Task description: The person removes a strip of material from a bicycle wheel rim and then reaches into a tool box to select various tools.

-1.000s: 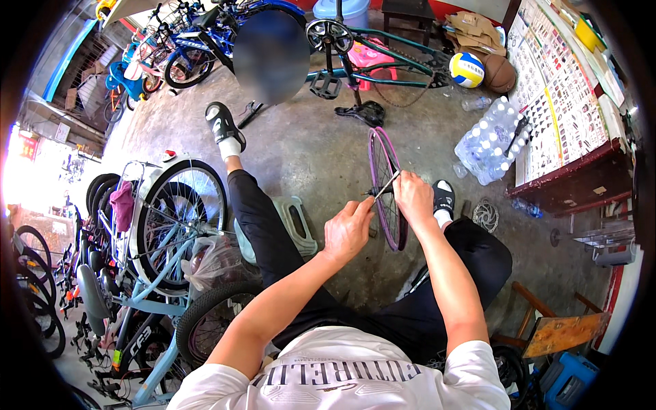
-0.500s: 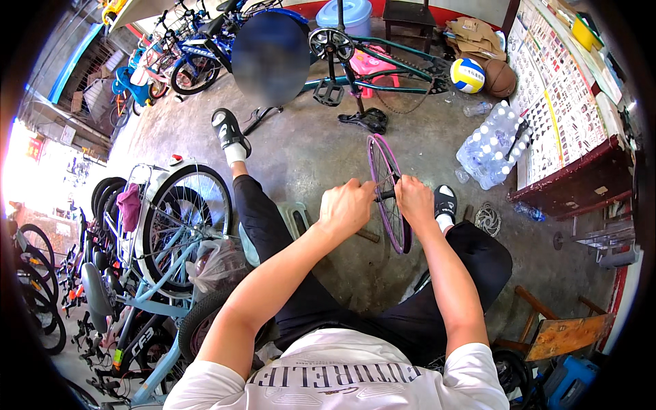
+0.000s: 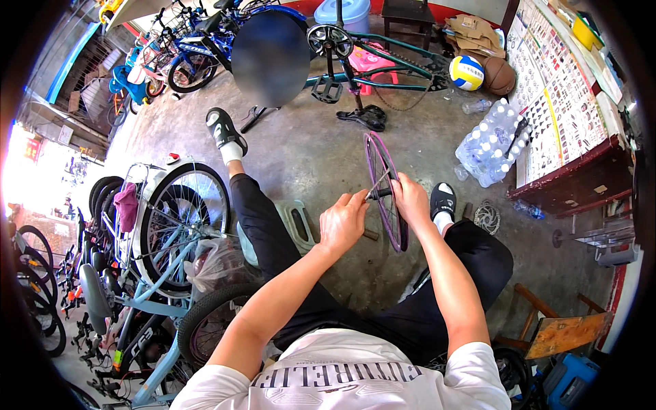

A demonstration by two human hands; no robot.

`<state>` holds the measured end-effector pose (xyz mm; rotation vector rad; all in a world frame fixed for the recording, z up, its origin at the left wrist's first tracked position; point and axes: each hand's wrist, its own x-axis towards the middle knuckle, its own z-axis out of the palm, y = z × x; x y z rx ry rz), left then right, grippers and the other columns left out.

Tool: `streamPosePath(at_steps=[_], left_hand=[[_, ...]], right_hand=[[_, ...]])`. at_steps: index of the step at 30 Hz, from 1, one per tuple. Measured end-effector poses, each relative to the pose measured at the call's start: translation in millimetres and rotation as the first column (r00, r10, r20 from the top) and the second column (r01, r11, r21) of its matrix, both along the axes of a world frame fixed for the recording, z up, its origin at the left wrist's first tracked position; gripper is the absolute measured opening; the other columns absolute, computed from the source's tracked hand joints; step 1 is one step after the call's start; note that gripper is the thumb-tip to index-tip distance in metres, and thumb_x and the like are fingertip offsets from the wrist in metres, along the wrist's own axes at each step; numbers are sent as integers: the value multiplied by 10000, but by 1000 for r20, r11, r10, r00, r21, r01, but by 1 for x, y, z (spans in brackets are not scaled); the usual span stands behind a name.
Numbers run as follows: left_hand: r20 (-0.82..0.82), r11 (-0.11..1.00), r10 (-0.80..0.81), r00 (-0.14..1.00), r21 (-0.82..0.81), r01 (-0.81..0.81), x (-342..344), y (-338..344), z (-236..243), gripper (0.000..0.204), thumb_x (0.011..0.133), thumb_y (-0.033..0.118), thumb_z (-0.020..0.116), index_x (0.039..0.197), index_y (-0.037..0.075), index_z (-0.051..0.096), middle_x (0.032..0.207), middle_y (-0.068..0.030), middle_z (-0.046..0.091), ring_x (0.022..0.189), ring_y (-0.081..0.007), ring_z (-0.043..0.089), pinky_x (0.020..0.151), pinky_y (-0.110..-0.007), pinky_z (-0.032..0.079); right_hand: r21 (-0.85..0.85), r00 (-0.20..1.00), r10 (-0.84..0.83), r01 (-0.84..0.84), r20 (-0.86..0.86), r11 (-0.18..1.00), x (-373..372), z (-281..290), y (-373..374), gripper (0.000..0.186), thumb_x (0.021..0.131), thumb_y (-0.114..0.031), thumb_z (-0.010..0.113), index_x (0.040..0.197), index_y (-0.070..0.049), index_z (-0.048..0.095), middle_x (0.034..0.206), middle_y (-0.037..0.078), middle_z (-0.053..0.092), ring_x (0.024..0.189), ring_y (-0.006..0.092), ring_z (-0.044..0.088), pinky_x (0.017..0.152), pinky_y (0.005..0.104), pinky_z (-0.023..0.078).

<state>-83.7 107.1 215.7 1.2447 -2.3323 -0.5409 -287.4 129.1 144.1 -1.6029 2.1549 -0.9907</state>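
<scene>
I hold a pink-rimmed bicycle wheel [image 3: 395, 236] upright between my legs. My right hand [image 3: 411, 203] is closed on it beside the black hub [image 3: 380, 195]. My left hand [image 3: 344, 222] has its fingers closed at the axle's left end, where the fingertips partly hide what they grip. A thin silver tool [image 3: 379, 180] slants up from the axle toward my right hand; which fingers bear on it is unclear. Behind the wheel lies a black saddle [image 3: 369, 117] on a green bicycle frame [image 3: 383, 78] turned upside down.
A pale plastic stool [image 3: 295, 225] is by my left leg, bicycles [image 3: 178, 246] crowd the left. Wrapped bottles [image 3: 485, 147], a brake disc [image 3: 486, 217], balls [image 3: 467, 72] and a wooden chair [image 3: 564, 335] are at right. A blurred round patch covers the upper middle.
The silver tool has swung steeper. My right hand has dropped slightly toward the hub. My left hand rose and covered the axle end, then shifted slightly down, showing the tool again.
</scene>
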Motion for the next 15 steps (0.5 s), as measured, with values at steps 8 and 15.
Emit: streamPosePath(at_steps=[8, 15], left_hand=[[-360, 925, 76, 930, 373, 69, 5, -7, -71, 334, 1012, 99, 621, 1346, 82, 623, 1046, -112, 703, 869, -229, 689, 764, -362, 554], [-469, 813, 172, 866, 564, 143, 5, -9, -93, 327, 1049, 57, 573, 1374, 39, 598, 1129, -74, 703, 934, -149, 676, 811, -325, 566]], right_hand=[[-105, 999, -43, 42, -12, 994, -7, -9, 1, 385, 1049, -291, 564, 1318, -16, 583, 1210, 252, 687, 1019, 431, 698, 844, 519, 561], [-76, 992, -39, 49, 122, 996, -1, 7, 3, 330, 1003, -198, 642, 1301, -85, 557, 1202, 169, 632, 951, 373, 712, 796, 488, 569]])
